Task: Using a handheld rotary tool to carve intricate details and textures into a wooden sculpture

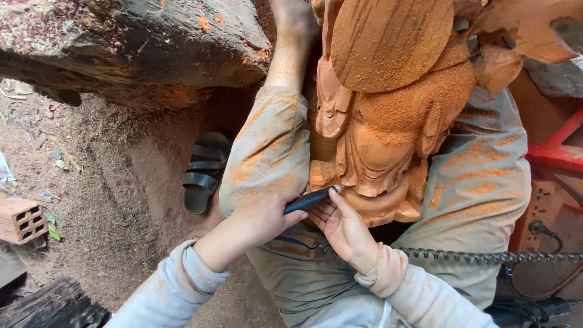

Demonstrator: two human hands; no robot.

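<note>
Sawdust-covered dirt floor (121,176) below, big dark log (133,42) at upper left, all dusted orange. Head view only: left hand (261,215) has its grip wrapped fully round a dark pen-shaped rotary tool (311,199), closed tight on the handle, tip end pointing up-right into the lower edge of an orange wooden figure carving (388,140). Right hand (345,229) sits just beside it to the right, fingers (331,209) loosely curled, touching the tool near its tip and resting under the carving's bottom edge; it steadies rather than clamps, not closed round anything I can confirm. Carving lies across the person's lap, directly above both grips, on dusty grey trousers (273,146). Spring-wrapped flexible shaft (486,257) runs right from behind the right wrist. Black sandal (203,173) on the floor left of the left grip, near the knee. Hollow clay brick (21,220) well apart, far left. Red metal frame (555,152) far right.
</note>
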